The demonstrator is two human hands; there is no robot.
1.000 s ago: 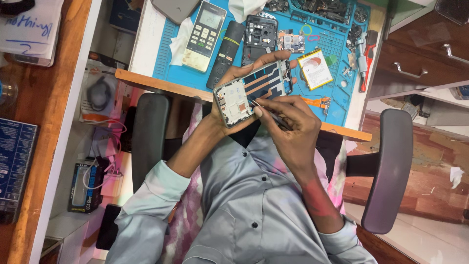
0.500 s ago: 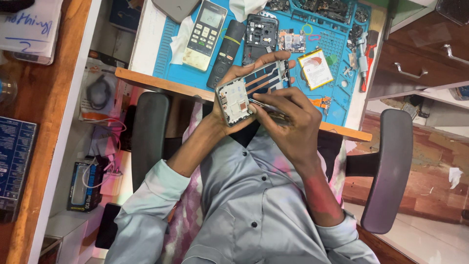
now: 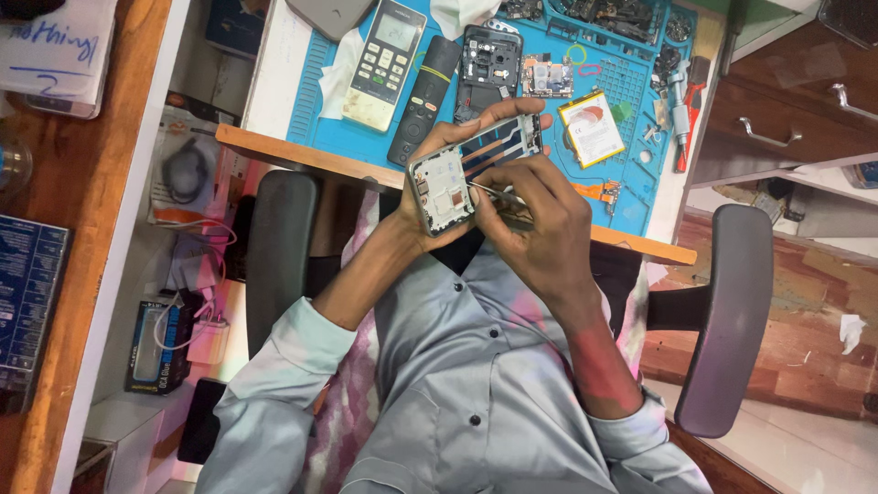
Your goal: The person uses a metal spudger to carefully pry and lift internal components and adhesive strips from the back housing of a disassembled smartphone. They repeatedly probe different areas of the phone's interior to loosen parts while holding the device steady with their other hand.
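A blue mat (image 3: 631,197) covers a white desk with a wooden front edge; two remotes (image 3: 384,64) lie near its left edge, a battery (image 3: 592,128) toward the right. Drawers stand at the room's right. The left hand (image 3: 439,174) wraps its fingers around an opened phone (image 3: 466,174), held above the desk's front edge. The right hand (image 3: 540,229), curled, pinches tweezers (image 3: 498,195) touching the phone's middle. Both forearms rise from the lap, elbows bent.

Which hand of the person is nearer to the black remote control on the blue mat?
Left. The left hand holds the opened phone frame just below the black remote control. The right hand works with a thin tool farther from it.
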